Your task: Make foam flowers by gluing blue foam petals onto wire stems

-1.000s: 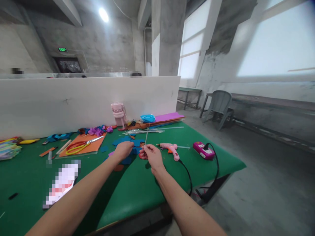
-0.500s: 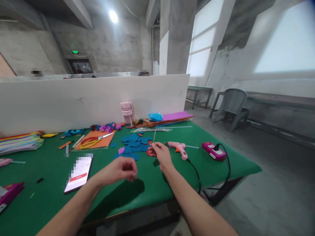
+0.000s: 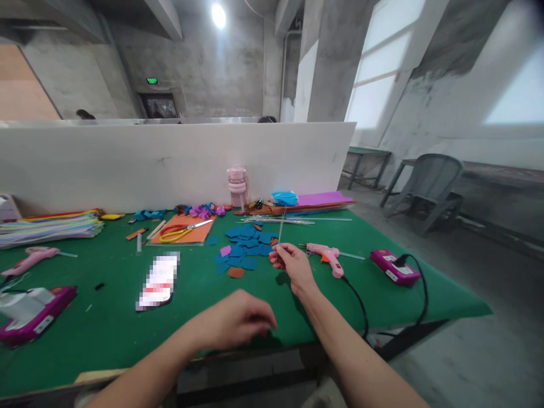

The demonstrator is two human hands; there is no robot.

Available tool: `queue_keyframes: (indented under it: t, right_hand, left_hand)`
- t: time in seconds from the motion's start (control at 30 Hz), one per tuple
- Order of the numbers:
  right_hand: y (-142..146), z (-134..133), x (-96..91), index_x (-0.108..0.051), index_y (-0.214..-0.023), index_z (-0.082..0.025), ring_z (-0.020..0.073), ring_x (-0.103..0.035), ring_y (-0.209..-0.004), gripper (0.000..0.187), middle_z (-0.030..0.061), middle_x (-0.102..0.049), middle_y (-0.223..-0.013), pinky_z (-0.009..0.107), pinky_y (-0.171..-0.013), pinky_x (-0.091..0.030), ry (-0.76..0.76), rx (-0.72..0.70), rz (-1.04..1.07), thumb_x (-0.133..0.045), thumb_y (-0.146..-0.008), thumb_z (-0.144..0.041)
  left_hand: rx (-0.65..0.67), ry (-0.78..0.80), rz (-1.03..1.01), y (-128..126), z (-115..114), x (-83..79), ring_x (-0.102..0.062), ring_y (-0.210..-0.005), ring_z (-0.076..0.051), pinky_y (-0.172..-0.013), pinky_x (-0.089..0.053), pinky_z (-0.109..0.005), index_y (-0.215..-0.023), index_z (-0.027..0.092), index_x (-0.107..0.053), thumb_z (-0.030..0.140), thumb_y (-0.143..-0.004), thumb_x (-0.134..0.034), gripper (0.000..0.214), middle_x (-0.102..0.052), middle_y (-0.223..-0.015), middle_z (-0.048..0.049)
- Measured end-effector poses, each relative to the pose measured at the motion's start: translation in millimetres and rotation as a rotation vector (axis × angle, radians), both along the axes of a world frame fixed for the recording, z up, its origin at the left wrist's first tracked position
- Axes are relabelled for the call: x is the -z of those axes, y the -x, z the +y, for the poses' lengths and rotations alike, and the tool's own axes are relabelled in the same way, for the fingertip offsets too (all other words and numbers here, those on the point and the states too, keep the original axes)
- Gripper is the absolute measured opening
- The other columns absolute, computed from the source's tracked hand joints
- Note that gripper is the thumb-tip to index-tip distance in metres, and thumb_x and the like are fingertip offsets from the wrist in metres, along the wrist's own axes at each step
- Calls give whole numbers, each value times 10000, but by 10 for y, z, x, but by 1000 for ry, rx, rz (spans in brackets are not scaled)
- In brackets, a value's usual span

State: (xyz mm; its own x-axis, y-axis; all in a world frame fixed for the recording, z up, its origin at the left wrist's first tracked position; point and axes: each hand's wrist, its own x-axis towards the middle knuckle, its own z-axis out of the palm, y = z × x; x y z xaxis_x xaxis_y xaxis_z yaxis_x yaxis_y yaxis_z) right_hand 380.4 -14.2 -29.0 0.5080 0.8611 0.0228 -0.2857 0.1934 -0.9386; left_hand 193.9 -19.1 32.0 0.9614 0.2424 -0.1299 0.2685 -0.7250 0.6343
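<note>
My right hand point(image 3: 292, 264) hovers just above the green table point(image 3: 106, 317) and pinches a thin wire stem point(image 3: 281, 228) that stands upright, with a small red piece at the fingertips. A heap of blue foam petals point(image 3: 244, 249) lies just left of it, a pink glue gun point(image 3: 325, 255) just right. My left hand point(image 3: 240, 324) hangs over the table's near edge, fingers curled loosely, and whether it holds anything is hidden.
A phone point(image 3: 159, 281) lies left of centre. Scissors point(image 3: 185, 229) rest on an orange sheet. A magenta power strip point(image 3: 395, 267) sits at the right, another point(image 3: 29, 317) with a second glue gun point(image 3: 32, 258) at the left. A white partition point(image 3: 170, 161) backs the table.
My left hand has left the blue petals and drawn back toward me to the table's near edge. The right hand keeps hold of the wire stem. The view has swung left.
</note>
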Motion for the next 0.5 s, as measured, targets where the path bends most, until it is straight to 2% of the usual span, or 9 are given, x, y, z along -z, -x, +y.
queue_keyframes:
  t: [0.07, 0.13, 0.2, 0.27, 0.4, 0.5]
  right_hand:
    - [-3, -4, 0, -606, -754, -143, 96, -558, -535, 269, 22, -635, -636, 197, -484, -425, 1, 0, -15, -647, -649, -388]
    - [1, -9, -4, -606, -756, -144, 95, -556, -536, 272, 23, -634, -638, 200, -488, -425, 0, -5, -22, -644, -654, -392]
    - [14, -13, -8, -606, -755, -145, 94, -552, -531, 270, 24, -635, -640, 202, -491, -426, 4, -12, -22, -646, -654, -393]
    - [32, -14, -12, -607, -749, -148, 93, -548, -527, 263, 21, -633, -636, 204, -492, -425, 10, -13, -21, -650, -650, -388]
    - [53, -13, -22, -612, -741, -150, 93, -543, -524, 260, 21, -633, -634, 205, -489, -422, 16, -8, -25, -656, -643, -387]
    - [47, -17, -34, -611, -743, -150, 100, -550, -532, 271, 25, -634, -636, 208, -490, -423, 16, -4, -20, -662, -634, -392]
  left_hand:
    - [-253, -140, -37, 62, 245, 17, -597, -679, -122, -638, -452, -212, -978, 179, -619, 190, -837, -365, 291, -665, -889, -39]
    - [-416, -391, -1, 125, 452, 111, -577, -901, -180, -793, -434, -282, -1000, 183, -621, 105, -805, -348, 345, -644, -1005, -78]
    - [-438, -541, 126, 156, 563, 255, -543, -980, -219, -834, -415, -334, -1041, 197, -613, 25, -729, -371, 431, -626, -1038, -98]
    - [-404, -608, 190, 139, 589, 396, -518, -1025, -236, -836, -414, -361, -1133, 216, -561, -9, -668, -390, 544, -596, -1103, -96]
    - [-346, -636, 113, 68, 676, 529, -374, -1216, -212, -932, -365, -363, -1264, 232, -427, -4, -649, -406, 659, -426, -1345, -50]
    - [-500, -651, 101, 110, 916, 535, -399, -1201, -190, -957, -348, -334, -1248, 214, -444, -3, -677, -378, 614, -464, -1312, -64]
